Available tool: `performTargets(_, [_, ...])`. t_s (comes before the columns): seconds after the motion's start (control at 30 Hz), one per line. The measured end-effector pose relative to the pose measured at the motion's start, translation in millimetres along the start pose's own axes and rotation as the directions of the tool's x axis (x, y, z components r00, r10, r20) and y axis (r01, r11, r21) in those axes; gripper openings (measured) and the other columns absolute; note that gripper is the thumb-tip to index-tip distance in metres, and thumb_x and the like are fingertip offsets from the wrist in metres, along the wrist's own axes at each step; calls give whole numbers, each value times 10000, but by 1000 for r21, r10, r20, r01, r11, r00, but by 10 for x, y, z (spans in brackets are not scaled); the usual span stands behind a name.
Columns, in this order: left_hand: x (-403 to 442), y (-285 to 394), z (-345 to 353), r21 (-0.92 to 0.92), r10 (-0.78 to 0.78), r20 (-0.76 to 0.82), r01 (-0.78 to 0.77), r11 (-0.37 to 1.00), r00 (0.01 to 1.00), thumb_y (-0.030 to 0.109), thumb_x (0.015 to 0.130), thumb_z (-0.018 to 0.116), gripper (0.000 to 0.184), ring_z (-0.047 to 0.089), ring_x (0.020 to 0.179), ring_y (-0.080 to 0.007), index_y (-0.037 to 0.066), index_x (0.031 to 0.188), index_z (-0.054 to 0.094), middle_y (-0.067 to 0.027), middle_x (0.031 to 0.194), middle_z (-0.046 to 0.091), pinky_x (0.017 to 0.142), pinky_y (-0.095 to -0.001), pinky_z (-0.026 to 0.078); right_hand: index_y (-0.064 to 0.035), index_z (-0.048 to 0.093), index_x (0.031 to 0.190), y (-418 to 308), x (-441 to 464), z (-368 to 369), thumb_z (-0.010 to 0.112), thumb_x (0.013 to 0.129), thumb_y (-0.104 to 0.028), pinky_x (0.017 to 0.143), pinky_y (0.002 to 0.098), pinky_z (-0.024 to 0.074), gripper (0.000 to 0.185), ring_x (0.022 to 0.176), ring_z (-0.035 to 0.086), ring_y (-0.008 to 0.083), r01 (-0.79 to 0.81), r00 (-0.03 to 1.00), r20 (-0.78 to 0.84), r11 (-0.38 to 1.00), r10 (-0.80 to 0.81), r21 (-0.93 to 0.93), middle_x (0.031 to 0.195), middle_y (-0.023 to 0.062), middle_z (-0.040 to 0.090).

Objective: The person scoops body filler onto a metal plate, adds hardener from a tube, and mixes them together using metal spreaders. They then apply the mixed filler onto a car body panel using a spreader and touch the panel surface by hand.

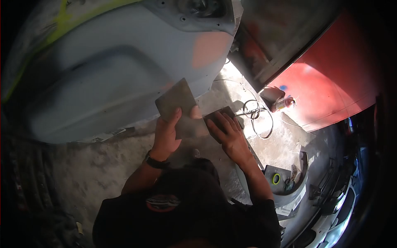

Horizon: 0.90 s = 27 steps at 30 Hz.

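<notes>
My left hand (168, 133) is closed on a flat dark square sheet (177, 99), its thumb and fingers at the lower edge. The sheet is in front of the lower edge of a grey car panel (111, 82). To the right, my right hand (230, 134) has its fingers wrapped over a dark block (214, 127). The block is tilted, and its far side is partly hidden by the fingers. A small gap separates the sheet from the block.
A coiled cable (258, 118) lies on the concrete floor right of my hands. Beyond it are a red panel (318, 91) and a bottle (282, 104). A curved grey part (295, 196) and a yellow-green ring (276, 178) are at the lower right.
</notes>
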State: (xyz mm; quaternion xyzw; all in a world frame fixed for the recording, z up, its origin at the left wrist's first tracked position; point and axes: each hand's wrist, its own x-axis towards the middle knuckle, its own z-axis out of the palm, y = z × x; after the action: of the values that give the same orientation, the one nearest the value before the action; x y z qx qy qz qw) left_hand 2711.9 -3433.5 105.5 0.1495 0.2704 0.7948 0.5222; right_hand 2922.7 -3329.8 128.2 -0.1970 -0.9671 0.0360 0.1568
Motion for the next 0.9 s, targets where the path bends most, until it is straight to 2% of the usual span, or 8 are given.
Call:
performTargets(0.07, [66,-71,-46,145,257,25,-258,955,966,194,1034,617,473,645,1125,-207,-10,1440,485,-78,1249,647,954,-344,529,-105,515,1472,208,-71,132,562,805,96,1119,613,369,698,1332,493,445,-37,996,-74,995,45,97,1436,173,532])
performTargets(0.1, [147,-147,-226,469,394,118,-401,787,912,163,1038,599,473,643,1107,-212,-5,1461,468,-89,1242,646,949,-339,520,-102,515,1471,313,-34,180,549,807,104,1118,622,363,696,1324,499,446,-33,993,-107,988,49,149,1432,176,535])
performTargets(0.17, [313,-294,-578,905,631,293,-421,59,719,100,1048,562,482,638,1070,-221,3,1503,433,-110,1227,642,940,-329,502,-89,524,1459,362,114,76,554,835,77,1103,643,363,647,1322,504,452,5,949,-312,984,52,179,1427,193,535])
performTargets(0.4, [475,-417,186,895,750,219,-434,99,624,213,1098,480,301,590,915,-106,-19,1235,612,-50,1038,646,804,-282,492,-117,537,1454,614,426,97,589,913,-112,1097,721,296,543,1361,477,434,224,875,-425,972,-230,-65,1486,174,497])
performTargets(0.53, [505,-576,458,658,667,-164,-423,623,727,260,1064,557,347,577,798,-130,-71,1022,653,-52,893,663,693,-320,470,-123,553,1442,774,499,124,578,936,-126,1131,710,254,507,1401,433,435,273,864,-420,959,-279,-76,1501,174,483])
performTargets(0.63, [563,-688,419,794,723,-37,-419,440,690,285,1066,556,372,578,792,-106,-72,1039,655,-45,897,668,667,-316,468,-142,575,1429,845,501,141,588,919,-127,1142,692,250,510,1409,424,427,267,888,-372,962,-271,-63,1501,153,487])
performTargets(0.83, [584,-712,524,586,535,-231,-323,743,812,277,1079,533,306,620,925,-87,-4,1143,638,-21,1070,668,784,-278,506,-198,590,1410,950,328,219,635,824,-158,1118,642,322,588,1344,494,365,322,915,-267,946,-303,29,1436,94,548])
performTargets(0.9, [485,-712,263,947,671,-86,-149,285,736,276,1075,544,301,627,963,-93,2,1165,632,-29,1110,666,809,-289,512,-197,592,1406,1002,252,319,636,811,-128,1114,623,343,600,1330,506,357,308,937,-206,945,-282,107,1416,87,559])
